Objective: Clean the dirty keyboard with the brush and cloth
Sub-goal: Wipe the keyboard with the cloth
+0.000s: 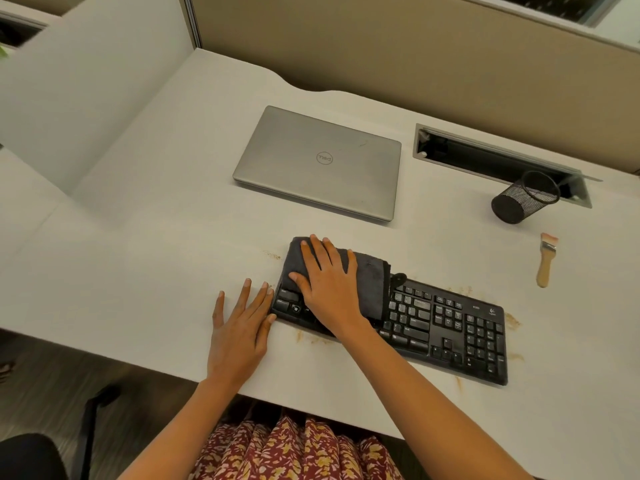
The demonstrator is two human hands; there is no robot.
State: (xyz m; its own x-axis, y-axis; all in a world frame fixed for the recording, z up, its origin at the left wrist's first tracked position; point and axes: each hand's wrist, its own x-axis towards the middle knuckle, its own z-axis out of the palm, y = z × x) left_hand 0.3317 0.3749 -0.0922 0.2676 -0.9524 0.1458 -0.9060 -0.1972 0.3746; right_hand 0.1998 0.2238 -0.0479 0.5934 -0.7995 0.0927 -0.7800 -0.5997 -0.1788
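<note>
Dark cloth point(367, 279) under right hand point(329, 287) on keyboard point(450, 336) — fingers wide; left hand point(239, 332) flat alongside, fingers straight

I see a fuzzy dark cloth point(367, 282); a matt black plastic keyboard point(450, 327); a wooden-handled brush point(546, 263); a brushed-metal laptop point(318, 161).

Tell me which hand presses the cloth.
The right hand, spread flat on the cloth over the keyboard; the left hand lies on the desk, touching the keyboard's left end.
</note>
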